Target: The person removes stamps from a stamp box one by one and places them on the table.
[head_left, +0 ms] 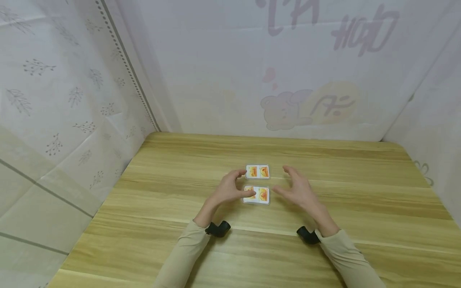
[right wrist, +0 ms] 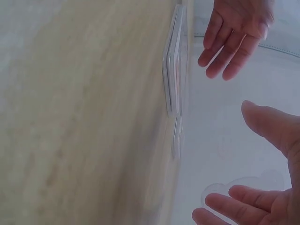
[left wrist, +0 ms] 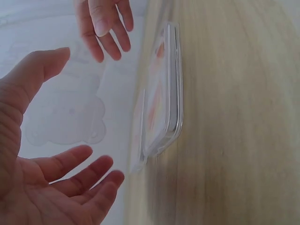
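Note:
Two flat clear plastic cases with white cards and orange pictures lie on the wooden table, one behind the other. The near case (head_left: 263, 196) looks thicker, like stacked layers, in the left wrist view (left wrist: 161, 89). Behind it lies the far case (head_left: 257, 171). My left hand (head_left: 228, 187) hovers at their left with fingers spread, its thumb passing over part of the near case. On the right, my right hand (head_left: 299, 191) is held with thumb and fingers apart, its thumb tip close to the near case's right edge. Neither hand holds anything.
The wooden table (head_left: 342, 172) reaches back to a pale printed curtain (head_left: 216, 80). Another curtain with leaf prints (head_left: 72, 96) hangs at the left. Black wrist pieces (head_left: 219, 229) sit by both sleeves.

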A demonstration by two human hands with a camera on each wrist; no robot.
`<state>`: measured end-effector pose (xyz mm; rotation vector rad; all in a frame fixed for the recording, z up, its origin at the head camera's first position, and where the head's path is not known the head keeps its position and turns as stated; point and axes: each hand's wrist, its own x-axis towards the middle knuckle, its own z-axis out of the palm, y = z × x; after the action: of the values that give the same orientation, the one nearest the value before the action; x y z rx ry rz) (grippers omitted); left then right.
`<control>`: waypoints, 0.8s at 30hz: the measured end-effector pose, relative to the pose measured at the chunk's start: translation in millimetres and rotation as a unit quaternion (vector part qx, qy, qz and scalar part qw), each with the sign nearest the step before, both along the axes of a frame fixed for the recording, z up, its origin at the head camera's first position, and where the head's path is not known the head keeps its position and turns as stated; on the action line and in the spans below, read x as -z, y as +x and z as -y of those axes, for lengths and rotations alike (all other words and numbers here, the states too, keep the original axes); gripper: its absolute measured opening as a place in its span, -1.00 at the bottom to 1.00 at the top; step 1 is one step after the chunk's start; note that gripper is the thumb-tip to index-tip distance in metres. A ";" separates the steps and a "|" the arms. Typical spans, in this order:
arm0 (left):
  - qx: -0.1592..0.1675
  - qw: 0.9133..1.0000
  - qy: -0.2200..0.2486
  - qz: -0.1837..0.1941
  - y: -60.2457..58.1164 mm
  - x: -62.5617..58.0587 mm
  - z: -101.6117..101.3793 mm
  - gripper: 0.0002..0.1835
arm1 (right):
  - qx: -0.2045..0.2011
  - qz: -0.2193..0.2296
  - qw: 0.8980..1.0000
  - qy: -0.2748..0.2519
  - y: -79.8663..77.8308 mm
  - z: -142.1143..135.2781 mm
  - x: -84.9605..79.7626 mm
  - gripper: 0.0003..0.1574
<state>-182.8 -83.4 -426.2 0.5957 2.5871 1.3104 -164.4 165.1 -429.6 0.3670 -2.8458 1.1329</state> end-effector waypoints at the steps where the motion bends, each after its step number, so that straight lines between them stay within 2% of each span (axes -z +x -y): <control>1: 0.005 1.000 0.009 0.008 0.4 0.2 0.6 -0.17 | -0.004 -0.002 1.000 -0.003 0.6 1.2 0.0 0.01; 7: 0.031 0.996 0.054 0.056 3.8 0.2 3.5 -0.22 | -0.029 -0.010 0.999 -0.030 1.4 7.9 2.6 -0.03; 13: 0.040 0.993 0.069 0.086 6.9 2.7 5.6 -0.22 | -0.045 0.023 0.998 -0.046 2.1 14.5 4.6 0.00; 19: 0.034 0.992 0.075 0.095 7.1 6.6 6.9 -0.22 | -0.053 0.049 0.996 -0.046 4.5 21.5 3.0 0.00; 24: 0.038 0.992 0.078 0.095 6.0 8.2 7.3 -0.22 | -0.073 0.047 0.995 -0.050 5.1 25.9 3.4 -0.03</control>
<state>-176.7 -90.6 -434.3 0.5587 2.3047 1.4773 -159.3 139.3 -432.9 0.5369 -2.8675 1.3464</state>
